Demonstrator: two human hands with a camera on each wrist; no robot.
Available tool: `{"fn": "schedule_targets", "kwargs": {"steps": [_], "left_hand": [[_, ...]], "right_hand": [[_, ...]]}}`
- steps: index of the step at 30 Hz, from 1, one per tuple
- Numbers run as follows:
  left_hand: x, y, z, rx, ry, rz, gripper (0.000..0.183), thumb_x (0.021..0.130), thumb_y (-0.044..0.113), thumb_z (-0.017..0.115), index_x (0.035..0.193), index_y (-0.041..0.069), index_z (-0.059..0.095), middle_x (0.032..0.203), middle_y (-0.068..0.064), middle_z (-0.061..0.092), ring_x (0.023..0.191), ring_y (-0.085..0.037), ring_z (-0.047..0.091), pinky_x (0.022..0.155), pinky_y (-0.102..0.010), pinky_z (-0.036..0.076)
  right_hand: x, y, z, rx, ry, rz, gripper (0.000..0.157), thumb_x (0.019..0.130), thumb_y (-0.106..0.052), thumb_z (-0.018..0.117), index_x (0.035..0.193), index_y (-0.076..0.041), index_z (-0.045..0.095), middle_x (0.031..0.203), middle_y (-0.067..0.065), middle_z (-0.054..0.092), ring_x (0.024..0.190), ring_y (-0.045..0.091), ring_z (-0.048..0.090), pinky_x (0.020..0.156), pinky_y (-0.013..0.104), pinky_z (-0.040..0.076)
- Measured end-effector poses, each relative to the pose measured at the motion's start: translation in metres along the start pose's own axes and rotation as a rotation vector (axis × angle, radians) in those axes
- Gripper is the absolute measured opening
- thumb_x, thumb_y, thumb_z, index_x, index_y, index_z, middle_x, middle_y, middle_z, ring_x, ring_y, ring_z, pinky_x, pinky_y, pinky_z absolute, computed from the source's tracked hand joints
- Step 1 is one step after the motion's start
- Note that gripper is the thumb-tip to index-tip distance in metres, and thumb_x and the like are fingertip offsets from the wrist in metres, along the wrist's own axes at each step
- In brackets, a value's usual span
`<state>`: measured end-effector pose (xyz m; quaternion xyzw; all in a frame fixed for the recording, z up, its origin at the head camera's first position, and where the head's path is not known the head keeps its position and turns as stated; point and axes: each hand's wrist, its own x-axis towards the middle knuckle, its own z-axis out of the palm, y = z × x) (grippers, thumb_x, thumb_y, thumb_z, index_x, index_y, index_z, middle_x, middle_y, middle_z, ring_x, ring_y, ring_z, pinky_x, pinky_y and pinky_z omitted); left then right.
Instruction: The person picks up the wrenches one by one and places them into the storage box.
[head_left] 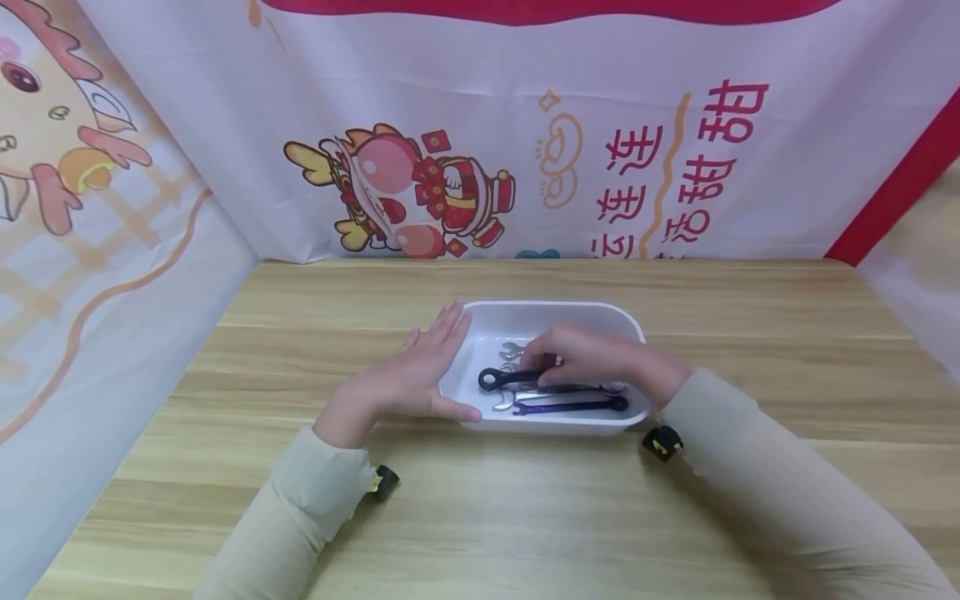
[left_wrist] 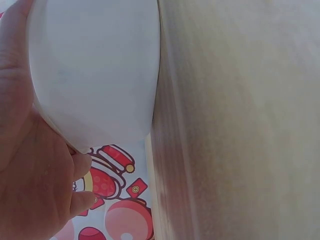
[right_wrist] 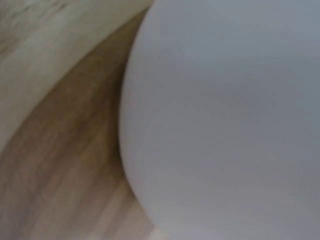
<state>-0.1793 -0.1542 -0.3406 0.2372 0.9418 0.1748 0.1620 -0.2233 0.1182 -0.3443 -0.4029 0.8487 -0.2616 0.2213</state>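
Note:
In the head view, a white plastic tray [head_left: 555, 427] holds several wrenches. My right hand [head_left: 581, 354] reaches into it, with fingers curled on a black ring-ended wrench [head_left: 495, 379]. Part of that wrench is hidden beneath the fingers. Nearer the front wall lie a dark purple-blue wrench [head_left: 573, 407] and a silver wrench [head_left: 504, 402]; another silver wrench end [head_left: 513, 350] shows farther back. At the tray's left end, my left hand [head_left: 408, 375] rests against the rim with straight fingers and the thumb on the front edge. The left wrist view shows its palm beside the tray's outer wall [left_wrist: 97, 70].
The tray stands on a wood-grain table [head_left: 510, 517]. Behind the table hangs a white printed cloth [head_left: 480, 100] with cartoon figures and red lettering; more cloth covers the left side. The right wrist view is filled mostly by the tray's blurred outer wall [right_wrist: 225, 125].

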Motion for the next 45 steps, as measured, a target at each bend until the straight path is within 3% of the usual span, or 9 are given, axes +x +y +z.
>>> {"fn": "schedule_targets", "kwargs": {"steps": [7,15,24,30,37,42,45], "left_hand": [[0.003,-0.001,0.003,0.005,-0.008,0.002,0.129,0.074,0.072,0.072,0.16,0.02,-0.008,0.166,0.006,-0.023,0.154,-0.016,-0.018,0.125,-0.055,0.0],[0.003,-0.002,0.002,-0.007,0.001,0.012,0.129,0.074,0.07,0.074,0.16,0.02,-0.009,0.166,0.004,-0.022,0.155,-0.019,-0.017,0.124,-0.057,0.0],[0.01,-0.004,0.002,0.003,-0.003,0.012,0.129,0.073,0.072,0.072,0.16,0.02,-0.007,0.166,0.006,-0.022,0.155,-0.016,-0.017,0.125,-0.056,0.001],[0.011,-0.007,0.006,-0.007,0.002,0.013,0.129,0.073,0.07,0.074,0.161,0.02,-0.006,0.167,0.004,-0.019,0.155,-0.016,-0.016,0.125,-0.056,0.001],[0.007,-0.012,0.009,-0.003,0.004,-0.012,0.131,0.072,0.072,0.074,0.16,0.019,-0.007,0.167,0.004,-0.02,0.155,-0.016,-0.015,0.124,-0.057,0.001],[0.009,-0.013,0.009,0.002,-0.008,-0.013,0.13,0.073,0.071,0.073,0.16,0.02,-0.008,0.166,0.005,-0.022,0.155,-0.02,-0.018,0.124,-0.058,-0.001],[0.009,-0.014,0.006,-0.01,0.003,0.016,0.127,0.076,0.065,0.075,0.16,0.019,-0.007,0.167,0.003,-0.02,0.155,-0.024,-0.017,0.123,-0.06,0.0]], "right_hand": [[0.003,0.005,0.004,-0.02,0.006,0.01,0.031,0.091,-0.011,0.069,0.122,-0.016,0.07,0.115,-0.003,0.072,0.105,0.01,0.066,0.099,0.034,0.054],[0.008,0.009,0.006,-0.069,0.002,0.002,0.032,0.09,-0.011,0.071,0.121,-0.017,0.07,0.105,-0.006,0.072,0.093,0.005,0.064,0.091,0.028,0.054],[0.008,0.014,0.005,-0.096,0.013,0.027,0.034,0.09,-0.013,0.072,0.123,-0.02,0.069,0.111,-0.006,0.072,0.097,0.006,0.064,0.094,0.029,0.054],[0.01,0.017,0.009,-0.15,0.034,0.027,0.035,0.09,-0.016,0.073,0.124,-0.02,0.07,0.094,-0.01,0.069,0.083,0.004,0.059,0.081,0.024,0.053],[0.012,0.019,0.013,-0.192,0.053,0.001,0.033,0.09,-0.018,0.073,0.122,-0.02,0.071,0.095,-0.009,0.07,0.082,0.003,0.058,0.081,0.023,0.052],[0.003,0.021,0.007,-0.211,0.116,-0.062,0.02,0.095,-0.015,0.065,0.114,-0.012,0.073,0.098,-0.002,0.072,0.091,0.01,0.065,0.088,0.032,0.055],[-0.01,0.021,-0.005,-0.216,0.187,-0.079,0.022,0.1,-0.015,0.056,0.116,-0.01,0.071,0.109,0.005,0.073,0.105,0.018,0.067,0.098,0.041,0.054]]}}
